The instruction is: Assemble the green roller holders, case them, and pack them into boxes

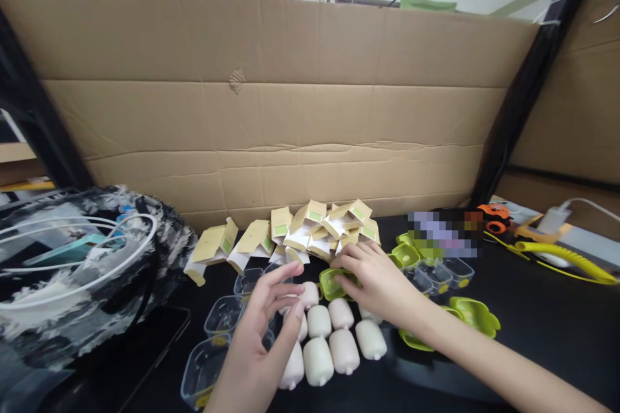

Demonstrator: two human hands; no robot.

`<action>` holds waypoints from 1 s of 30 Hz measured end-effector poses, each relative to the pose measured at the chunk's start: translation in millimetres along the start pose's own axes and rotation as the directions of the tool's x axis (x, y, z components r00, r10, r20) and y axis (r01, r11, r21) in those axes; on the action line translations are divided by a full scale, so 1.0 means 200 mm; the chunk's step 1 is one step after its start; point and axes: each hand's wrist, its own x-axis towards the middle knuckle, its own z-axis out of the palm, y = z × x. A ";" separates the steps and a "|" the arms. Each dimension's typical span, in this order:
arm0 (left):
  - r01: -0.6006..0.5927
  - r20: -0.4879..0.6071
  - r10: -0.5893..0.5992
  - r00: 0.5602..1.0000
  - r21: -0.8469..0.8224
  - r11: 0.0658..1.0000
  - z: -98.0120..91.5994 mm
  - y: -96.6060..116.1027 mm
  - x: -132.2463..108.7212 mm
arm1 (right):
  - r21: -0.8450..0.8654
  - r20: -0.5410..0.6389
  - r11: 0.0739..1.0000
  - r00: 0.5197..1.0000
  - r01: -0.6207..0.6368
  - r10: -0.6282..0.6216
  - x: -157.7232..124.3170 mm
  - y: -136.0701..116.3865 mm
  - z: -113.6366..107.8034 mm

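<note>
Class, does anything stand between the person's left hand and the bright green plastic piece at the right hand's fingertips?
Yes: in this view, one pale, rounded, barrel-shaped piece lies between the left hand and the green piece. Whether the hand is raised above it is unclear.

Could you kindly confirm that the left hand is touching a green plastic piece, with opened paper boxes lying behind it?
Not quite: the head view shows the right hand touching the green plastic piece, while the left hand is open near the pale rounded pieces. The opened paper boxes do lie behind it.
</note>
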 end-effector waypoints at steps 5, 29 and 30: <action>-0.018 0.036 0.018 0.999 0.011 1.000 -0.01 -0.01 0.00 | -0.017 0.070 1.000 0.997 -0.027 0.028 0.00 -0.02 -0.04; -0.084 0.038 0.082 0.996 0.028 0.996 -0.03 -0.03 0.01 | -0.478 0.184 0.744 0.776 -0.466 0.604 0.17 0.59 -0.10; -0.084 0.035 0.083 0.996 0.026 0.996 -0.03 -0.03 0.01 | -0.483 0.139 0.737 0.790 -0.472 0.597 0.17 0.59 -0.11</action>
